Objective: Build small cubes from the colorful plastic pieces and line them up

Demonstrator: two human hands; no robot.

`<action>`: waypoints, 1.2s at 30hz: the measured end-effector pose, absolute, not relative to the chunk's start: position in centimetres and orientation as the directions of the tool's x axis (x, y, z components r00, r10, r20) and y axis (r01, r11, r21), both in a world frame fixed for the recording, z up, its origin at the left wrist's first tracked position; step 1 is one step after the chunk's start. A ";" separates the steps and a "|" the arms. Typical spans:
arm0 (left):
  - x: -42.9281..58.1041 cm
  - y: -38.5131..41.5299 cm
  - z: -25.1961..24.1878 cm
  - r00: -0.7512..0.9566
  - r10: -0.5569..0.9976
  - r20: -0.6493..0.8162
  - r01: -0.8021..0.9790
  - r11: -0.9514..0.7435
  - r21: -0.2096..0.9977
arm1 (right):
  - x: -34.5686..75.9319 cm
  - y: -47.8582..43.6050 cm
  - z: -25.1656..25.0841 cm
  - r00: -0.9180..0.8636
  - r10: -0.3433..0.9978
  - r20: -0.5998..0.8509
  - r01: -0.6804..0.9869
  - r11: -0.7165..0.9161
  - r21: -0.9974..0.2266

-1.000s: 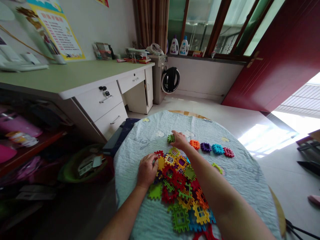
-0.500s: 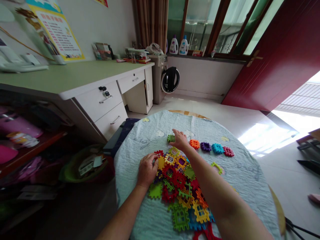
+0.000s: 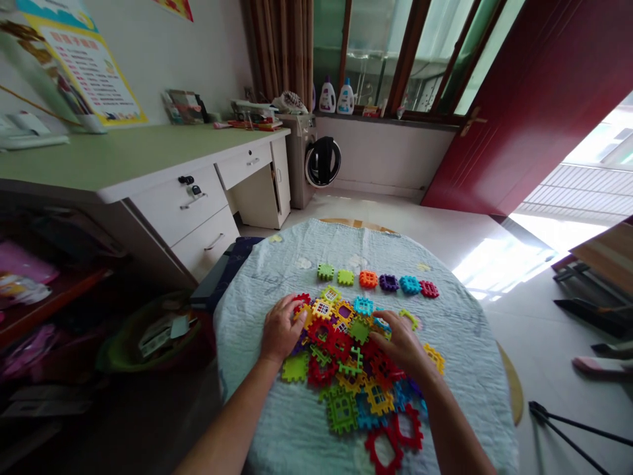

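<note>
A heap of coloured plastic interlocking tiles (image 3: 346, 359) lies on a round table covered with a pale blue quilted cloth (image 3: 306, 429). Beyond the heap, several single tiles stand in a row (image 3: 368, 279): two green, then orange, purple, blue and pink-red. My left hand (image 3: 280, 328) rests palm down on the heap's left edge, fingers curled over the tiles. My right hand (image 3: 401, 342) lies on the heap's right side, fingers bent onto the tiles. I cannot tell whether either hand grips a tile.
A green-topped desk with white drawers (image 3: 188, 198) stands to the left. Behind the table are a small washing machine (image 3: 316, 161), detergent bottles (image 3: 336, 97) on a sill and a dark red door (image 3: 519, 112). A green basin (image 3: 148, 336) sits on the floor.
My right hand let go of the green tile at the row's left end and drew back to the heap's right side. The view shifted slightly. My left hand stayed put.
</note>
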State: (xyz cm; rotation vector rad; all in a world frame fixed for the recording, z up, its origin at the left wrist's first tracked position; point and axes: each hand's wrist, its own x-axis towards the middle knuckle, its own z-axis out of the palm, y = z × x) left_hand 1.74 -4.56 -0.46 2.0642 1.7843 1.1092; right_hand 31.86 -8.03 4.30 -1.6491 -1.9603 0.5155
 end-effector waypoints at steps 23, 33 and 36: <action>1.5 -4.7 0.3 -0.009 0.910 0.415 0.705 -0.289 0.648 | 28.9 -11.9 3.7 -0.184 0.969 0.163 0.703 0.245 -0.668; 1.6 -4.8 0.6 -0.047 0.898 0.438 0.694 -0.286 0.661 | 29.2 -11.4 5.0 -0.255 0.961 0.111 0.760 0.270 -0.592; 1.6 -4.7 0.5 -0.037 0.900 0.434 0.681 -0.295 0.670 | 28.9 -11.3 4.9 -0.285 0.957 0.057 0.800 0.270 -0.536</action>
